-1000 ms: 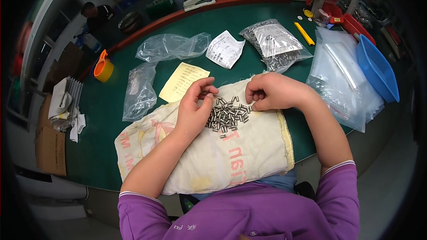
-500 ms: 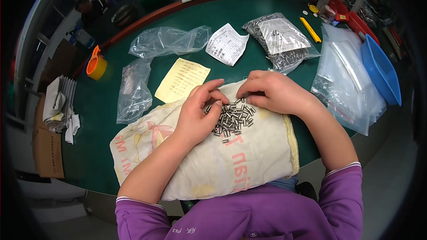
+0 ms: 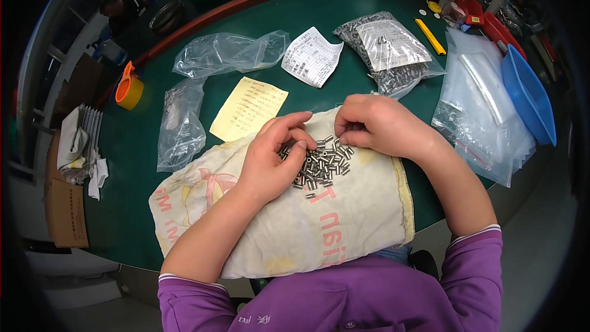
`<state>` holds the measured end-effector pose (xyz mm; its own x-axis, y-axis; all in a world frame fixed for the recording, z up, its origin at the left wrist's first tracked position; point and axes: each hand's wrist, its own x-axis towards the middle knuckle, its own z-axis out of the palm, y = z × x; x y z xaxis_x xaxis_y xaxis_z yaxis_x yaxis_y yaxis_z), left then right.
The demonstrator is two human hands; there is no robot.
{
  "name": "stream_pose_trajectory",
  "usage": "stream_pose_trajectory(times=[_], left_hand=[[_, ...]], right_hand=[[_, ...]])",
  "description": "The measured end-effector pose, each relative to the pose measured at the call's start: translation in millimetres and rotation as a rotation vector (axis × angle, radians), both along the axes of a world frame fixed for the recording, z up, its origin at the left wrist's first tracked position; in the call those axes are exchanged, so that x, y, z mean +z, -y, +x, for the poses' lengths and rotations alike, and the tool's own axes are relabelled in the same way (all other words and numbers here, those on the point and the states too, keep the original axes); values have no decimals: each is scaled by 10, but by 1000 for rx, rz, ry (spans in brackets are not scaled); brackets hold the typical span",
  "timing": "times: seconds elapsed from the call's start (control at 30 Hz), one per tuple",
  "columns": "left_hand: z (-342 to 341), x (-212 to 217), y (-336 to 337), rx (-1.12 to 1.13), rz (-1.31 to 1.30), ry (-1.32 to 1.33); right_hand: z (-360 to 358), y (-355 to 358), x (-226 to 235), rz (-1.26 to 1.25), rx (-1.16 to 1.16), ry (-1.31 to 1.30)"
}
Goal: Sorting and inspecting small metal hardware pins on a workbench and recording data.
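A long green counter (image 3: 129, 178) with a raised red edge curves across the scene, where a person in a purple shirt (image 3: 369, 301) works with both forearms over a cream cloth (image 3: 276, 227) printed in faded red. At the right lies a stack of clear plastic bags (image 3: 476, 104), a blue basin (image 3: 528, 95) tilted against its outer side. Two thin clear bags, one crumpled lengthwise (image 3: 227, 55) and one nearer the person (image 3: 181, 129), lie at the left, while a filled bag of small metal parts (image 3: 387, 55), a printed slip on it, sits beyond the cloth.

The left hand (image 3: 276, 154) is half-curled along the left side of the metal pieces; the right hand (image 3: 381, 123), its fingers folded in, meets their upper right edge. Whether either grips a piece cannot be made out.

Beyond the hands, a yellow handwritten sheet (image 3: 249, 107) lies near a creased white sheet (image 3: 313, 58). An orange-and-yellow roll (image 3: 129, 92) stands at far left; a slim yellow tool (image 3: 430, 37) rests beside the filled bag. Between the hands, the short silvery cylinders (image 3: 322, 163) form a loose heap on the cloth, with a lone cylinder (image 3: 310, 196) at its near edge.
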<state>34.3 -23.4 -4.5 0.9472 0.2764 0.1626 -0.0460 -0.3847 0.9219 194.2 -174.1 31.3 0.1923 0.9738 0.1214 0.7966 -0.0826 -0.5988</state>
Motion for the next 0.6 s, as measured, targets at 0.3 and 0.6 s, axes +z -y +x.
stream_pose_trajectory(times=[0.3,0.6], left_hand=[[11,18,28,-9,29,25],[10,16,28,-16,191,87]], right_hand=[[-28,-43,-100,92,20,17],[-39,-61,-89,116,-68,-24]])
